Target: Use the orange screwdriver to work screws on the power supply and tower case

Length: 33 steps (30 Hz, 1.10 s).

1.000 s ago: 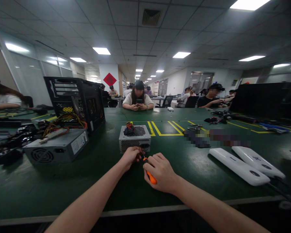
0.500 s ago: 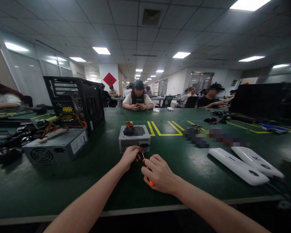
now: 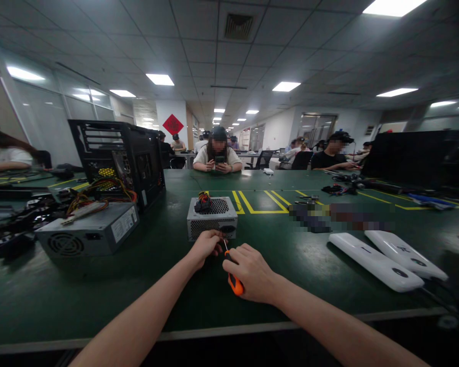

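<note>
A silver computer power supply (image 3: 210,224) with a mesh face and bundled cables on top stands on the green table in the middle. My right hand (image 3: 252,275) is closed round the orange-and-black handle of a screwdriver (image 3: 236,285). The thin shaft points up and away, its tip at the lower right front of the power supply. Next to that tip my left hand (image 3: 205,248) has its fingers curled together against the supply's front. What lies between those fingertips, if anything, is too small to make out.
To the left stand a second power supply (image 3: 95,229) and an open black computer case (image 3: 118,158). Two white devices (image 3: 375,260) lie at the right, with small tools (image 3: 306,200) farther back. Across the table sits a person (image 3: 218,153) holding a phone.
The screwdriver handle has turned a little in my right hand, and more of its orange end shows. My left hand and the power supply stay put.
</note>
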Each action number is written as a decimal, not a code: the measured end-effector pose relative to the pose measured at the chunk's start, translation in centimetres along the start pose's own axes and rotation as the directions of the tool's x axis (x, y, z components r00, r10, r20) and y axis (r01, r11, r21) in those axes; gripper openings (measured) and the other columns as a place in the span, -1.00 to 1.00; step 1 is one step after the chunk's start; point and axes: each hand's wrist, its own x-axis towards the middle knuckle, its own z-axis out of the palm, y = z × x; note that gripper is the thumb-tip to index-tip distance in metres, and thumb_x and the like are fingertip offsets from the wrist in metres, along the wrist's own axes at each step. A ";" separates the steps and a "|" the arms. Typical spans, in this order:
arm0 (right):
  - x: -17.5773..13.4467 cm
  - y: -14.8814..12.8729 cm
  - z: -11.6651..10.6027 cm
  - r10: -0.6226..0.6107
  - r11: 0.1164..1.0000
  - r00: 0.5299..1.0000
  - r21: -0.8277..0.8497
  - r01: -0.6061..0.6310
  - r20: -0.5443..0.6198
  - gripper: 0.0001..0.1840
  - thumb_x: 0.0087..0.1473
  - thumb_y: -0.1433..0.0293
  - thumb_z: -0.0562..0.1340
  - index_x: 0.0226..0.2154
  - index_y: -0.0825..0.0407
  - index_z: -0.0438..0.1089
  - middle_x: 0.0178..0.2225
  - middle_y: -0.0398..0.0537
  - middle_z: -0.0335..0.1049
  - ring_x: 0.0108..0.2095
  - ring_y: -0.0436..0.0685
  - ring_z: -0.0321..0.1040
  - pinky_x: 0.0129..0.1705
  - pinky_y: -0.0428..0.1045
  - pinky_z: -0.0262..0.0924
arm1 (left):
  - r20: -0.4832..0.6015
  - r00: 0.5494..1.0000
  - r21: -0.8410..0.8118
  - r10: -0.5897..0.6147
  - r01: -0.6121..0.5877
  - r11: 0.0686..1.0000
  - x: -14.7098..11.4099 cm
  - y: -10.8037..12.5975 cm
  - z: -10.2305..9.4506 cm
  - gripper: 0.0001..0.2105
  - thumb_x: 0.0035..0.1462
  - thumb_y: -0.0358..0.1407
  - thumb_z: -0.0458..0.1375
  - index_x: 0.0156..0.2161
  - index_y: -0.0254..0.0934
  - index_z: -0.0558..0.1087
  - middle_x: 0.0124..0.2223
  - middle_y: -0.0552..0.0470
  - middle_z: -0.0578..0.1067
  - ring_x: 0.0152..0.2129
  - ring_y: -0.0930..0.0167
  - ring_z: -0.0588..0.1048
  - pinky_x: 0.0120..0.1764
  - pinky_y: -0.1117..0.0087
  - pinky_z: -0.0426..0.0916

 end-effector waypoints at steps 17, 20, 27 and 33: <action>-0.2 0.4 -0.1 0.183 0.970 0.939 0.211 -0.123 -0.292 -0.91 -0.05 0.41 0.05 -0.45 0.06 0.24 -0.52 -0.12 0.24 -0.49 -0.01 0.13 -0.38 -0.05 -0.01 | -0.004 1.000 0.012 0.021 -0.021 1.000 -0.2 0.2 0.0 -0.82 -0.08 -0.45 -0.04 -0.31 -0.39 0.32 -0.37 -0.05 0.44 -0.72 0.62 0.29 -0.72 0.61 0.10; 0.1 1.2 -0.3 0.274 0.931 0.907 0.323 -0.168 -0.319 -0.94 -0.05 0.41 0.06 -0.47 0.05 0.22 -0.53 -0.15 0.26 -0.52 -0.03 0.15 -0.41 -0.07 0.01 | 0.011 1.000 0.016 -0.001 0.001 1.000 -0.2 0.3 0.0 -0.79 -0.09 -0.46 -0.04 -0.28 -0.40 0.31 -0.37 -0.05 0.44 -0.72 0.61 0.29 -0.72 0.60 0.11; 4.0 3.5 -2.4 0.514 0.823 0.785 0.458 -0.336 -0.347 -0.84 -0.02 0.32 0.06 -0.55 0.02 0.15 -0.63 -0.24 0.14 -0.62 -0.08 0.10 -0.54 -0.14 -0.03 | 0.013 0.998 0.003 -0.065 0.065 0.998 -0.7 0.9 0.0 -0.78 -0.07 -0.49 -0.08 -0.27 -0.41 0.30 -0.35 -0.06 0.43 -0.72 0.63 0.28 -0.70 0.59 0.12; 5.4 4.4 -2.0 0.613 0.764 0.703 0.500 -0.409 -0.361 -0.79 -0.02 0.30 0.06 -0.61 0.02 0.10 -0.66 -0.27 0.07 -0.64 -0.08 0.03 -0.57 -0.14 -0.05 | 0.077 0.994 -0.119 -0.075 0.084 0.989 -0.8 0.9 -0.2 -0.78 -0.05 -0.48 -0.08 -0.25 -0.40 0.29 -0.28 -0.10 0.43 -0.69 0.64 0.28 -0.67 0.59 0.13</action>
